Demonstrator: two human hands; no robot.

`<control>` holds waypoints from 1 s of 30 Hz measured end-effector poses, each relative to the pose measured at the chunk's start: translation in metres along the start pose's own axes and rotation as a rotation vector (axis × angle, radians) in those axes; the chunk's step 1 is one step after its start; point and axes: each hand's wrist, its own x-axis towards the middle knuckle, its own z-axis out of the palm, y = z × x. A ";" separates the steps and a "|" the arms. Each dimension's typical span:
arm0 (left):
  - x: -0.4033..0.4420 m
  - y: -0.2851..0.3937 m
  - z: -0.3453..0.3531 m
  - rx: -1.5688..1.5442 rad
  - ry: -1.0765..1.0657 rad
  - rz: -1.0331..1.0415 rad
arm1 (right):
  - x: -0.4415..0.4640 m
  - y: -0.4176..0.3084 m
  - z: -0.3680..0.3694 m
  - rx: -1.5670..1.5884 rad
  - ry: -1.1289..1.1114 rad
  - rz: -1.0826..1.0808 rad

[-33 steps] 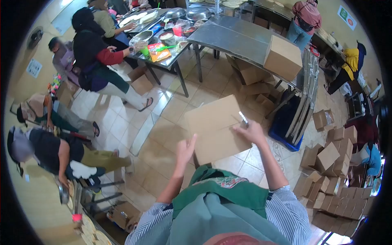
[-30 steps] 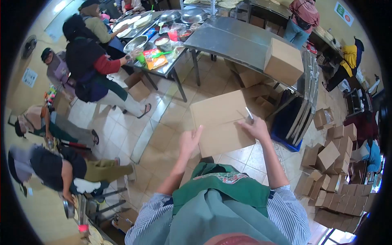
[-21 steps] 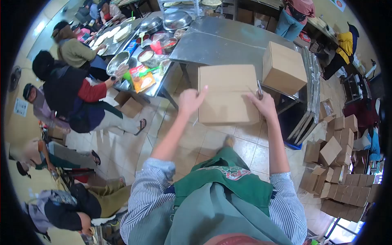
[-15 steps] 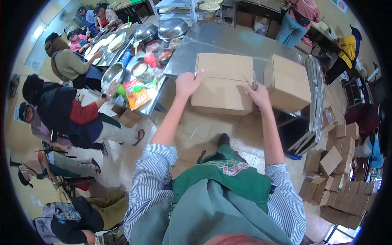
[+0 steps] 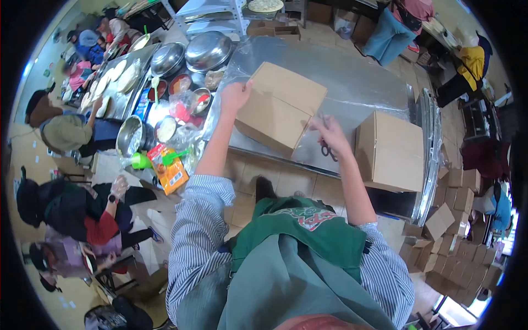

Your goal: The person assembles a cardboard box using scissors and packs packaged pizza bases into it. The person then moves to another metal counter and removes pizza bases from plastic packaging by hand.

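A closed brown cardboard box (image 5: 283, 104) is at the near left part of the metal table (image 5: 341, 71), turned at an angle. My left hand (image 5: 235, 98) grips its left side, thumb at the edge. At the box's right corner is my right hand (image 5: 330, 133), its fingers closed round dark-handled scissors (image 5: 328, 151). Whether the fingertips touch the box is unclear. A second closed box (image 5: 390, 151) stands on the table's right end, to the right of my right hand.
At the left, a table holds metal bowls (image 5: 209, 50), flatbreads (image 5: 129, 76) and an orange packet (image 5: 168, 170). Several people work at the left and upper right. Cardboard boxes (image 5: 459, 214) are piled on the right. Behind the table stands a white rack (image 5: 212, 16).
The held box has moved forward over the metal table and turned clockwise. My right hand has shifted down and left, and the dark scissor handles now show. The view has moved closer to the table.
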 end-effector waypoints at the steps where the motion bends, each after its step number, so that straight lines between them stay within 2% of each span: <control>1: 0.002 0.006 0.001 -0.098 0.164 0.120 | 0.001 -0.004 -0.003 0.099 0.064 0.019; 3: -0.009 0.027 0.008 -0.302 0.491 0.364 | 0.003 -0.015 -0.008 0.307 0.201 0.045; 6: -0.064 0.054 0.023 -1.109 -0.196 0.331 | -0.001 -0.042 0.006 0.746 0.090 -0.104; 8: -0.089 0.075 0.003 -0.991 -0.590 0.227 | 0.005 -0.055 0.035 0.767 0.135 -0.212; 11: -0.088 0.067 0.022 -1.376 -0.792 0.004 | 0.015 -0.064 0.072 0.604 0.266 -0.314; 14: -0.070 0.050 0.031 -1.454 -0.633 0.075 | 0.014 -0.062 0.071 -0.038 0.195 -0.283; 15: -0.065 0.053 0.024 -1.516 -0.609 0.013 | 0.017 -0.056 0.070 -0.083 0.144 -0.248; 18: -0.060 0.054 0.018 -1.459 -0.576 0.018 | 0.016 -0.050 0.057 0.002 -0.006 -0.185; 21: -0.062 0.057 0.016 -1.411 -0.630 -0.032 | 0.018 -0.065 0.031 -0.027 -0.148 -0.066; 25: -0.054 0.056 0.009 -1.345 -0.499 -0.033 | 0.033 -0.064 -0.014 -0.032 -0.005 -0.108; 28: -0.060 0.079 0.015 -1.404 -0.404 -0.013 | 0.052 -0.055 -0.012 0.390 0.087 -0.093; 29: -0.062 0.087 0.016 -1.372 -0.382 -0.003 | 0.059 -0.043 -0.003 0.609 0.178 -0.052; 30: -0.064 0.095 0.015 -1.340 -0.359 0.007 | 0.061 -0.043 0.005 0.761 0.151 0.008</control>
